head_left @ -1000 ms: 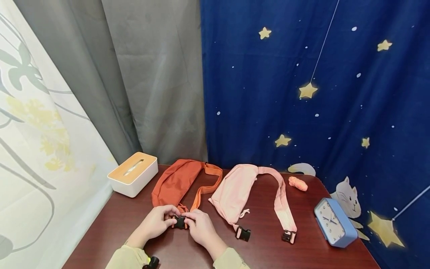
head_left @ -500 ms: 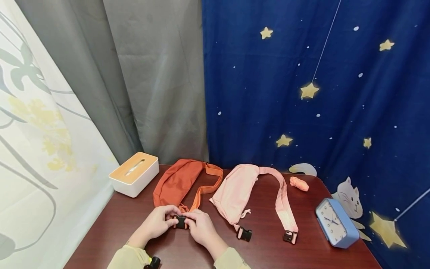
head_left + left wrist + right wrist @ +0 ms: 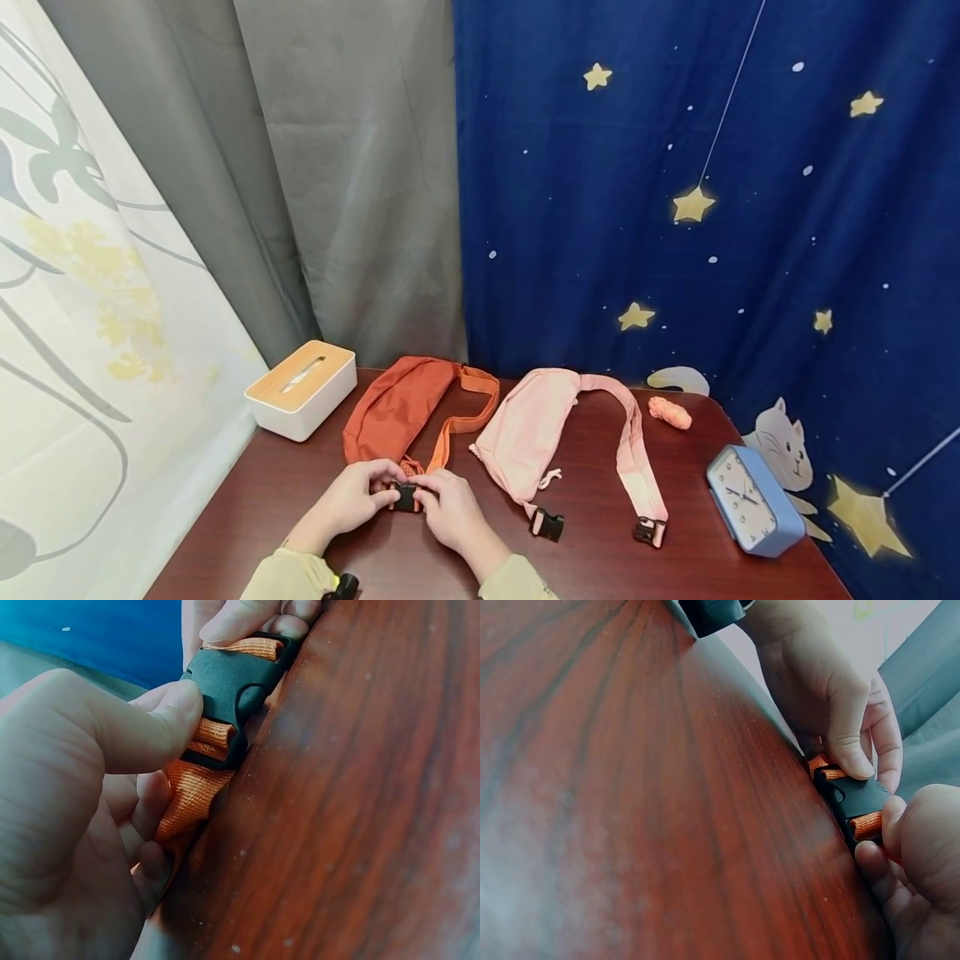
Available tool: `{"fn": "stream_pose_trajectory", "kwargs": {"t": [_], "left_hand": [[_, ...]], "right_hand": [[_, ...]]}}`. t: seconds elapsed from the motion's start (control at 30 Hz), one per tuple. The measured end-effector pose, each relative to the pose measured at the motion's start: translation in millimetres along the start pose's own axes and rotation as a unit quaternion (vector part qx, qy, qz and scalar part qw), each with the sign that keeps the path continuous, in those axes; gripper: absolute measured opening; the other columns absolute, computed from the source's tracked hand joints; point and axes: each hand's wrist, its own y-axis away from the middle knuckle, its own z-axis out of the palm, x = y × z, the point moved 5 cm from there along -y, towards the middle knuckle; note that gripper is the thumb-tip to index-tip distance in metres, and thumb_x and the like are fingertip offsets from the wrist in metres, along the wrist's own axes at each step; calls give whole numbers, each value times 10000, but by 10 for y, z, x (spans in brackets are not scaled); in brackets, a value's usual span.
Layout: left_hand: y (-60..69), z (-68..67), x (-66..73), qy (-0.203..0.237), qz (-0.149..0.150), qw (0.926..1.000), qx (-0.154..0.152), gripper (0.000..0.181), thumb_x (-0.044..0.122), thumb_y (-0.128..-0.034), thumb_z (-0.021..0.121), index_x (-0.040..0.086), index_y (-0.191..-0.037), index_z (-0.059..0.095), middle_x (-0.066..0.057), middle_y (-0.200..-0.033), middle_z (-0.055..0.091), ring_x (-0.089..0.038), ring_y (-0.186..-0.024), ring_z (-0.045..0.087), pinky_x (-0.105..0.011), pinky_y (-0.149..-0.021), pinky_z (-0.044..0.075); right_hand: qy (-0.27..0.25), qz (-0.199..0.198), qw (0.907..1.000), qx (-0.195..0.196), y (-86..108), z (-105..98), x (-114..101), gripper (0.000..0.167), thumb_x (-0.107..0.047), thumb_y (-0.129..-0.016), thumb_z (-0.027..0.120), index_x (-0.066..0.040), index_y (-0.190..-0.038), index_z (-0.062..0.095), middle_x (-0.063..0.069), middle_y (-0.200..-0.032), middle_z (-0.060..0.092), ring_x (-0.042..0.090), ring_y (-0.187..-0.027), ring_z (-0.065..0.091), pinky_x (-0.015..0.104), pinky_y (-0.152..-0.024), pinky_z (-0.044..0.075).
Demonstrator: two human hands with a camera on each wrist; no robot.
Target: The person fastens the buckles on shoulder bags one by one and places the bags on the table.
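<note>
From the head, the surface [image 3: 390, 560] is viewed forward and downward, from farther off; from the wrists, the shared black side-release buckle [image 3: 406, 497] is seen close up, from opposite ends.

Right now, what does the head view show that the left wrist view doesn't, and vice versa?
Head only: the white box, pink bag and blue clock.
Left wrist only: the ribbed weave of the orange strap looped through the black buckle.
Both: the left hand and right hand pinching that buckle, and the reddish-brown table.
</note>
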Motion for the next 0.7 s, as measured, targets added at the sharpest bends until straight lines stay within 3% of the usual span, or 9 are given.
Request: {"fn": "stream_pose_trajectory", "kwargs": {"t": [0.47,0.7], "left_hand": [[24,-20,-4,-54,89,9999,38,180,105,-967,825,226,-1084,761,87,-764,678,-21,-664,617,-233,-642,507],[23,-45,19,-157,138,9998,21,163,170,-971,836,246,-1097,766,92,-778,647,-25,-671,573,-238,-621,486]], "right_hand": [[-138,-30,9999,21,19,-6,-22,240,-185,-1071,712,-225,-1282,820,-65,-1100,771,-1,-1005,683,237,-884,560],[-458,54,9989,41,21,-23,-3,233,-167,-1061,723,-209,-1269,820,-49,-1074,761,-60,-877,611,178,-792,524]]}}
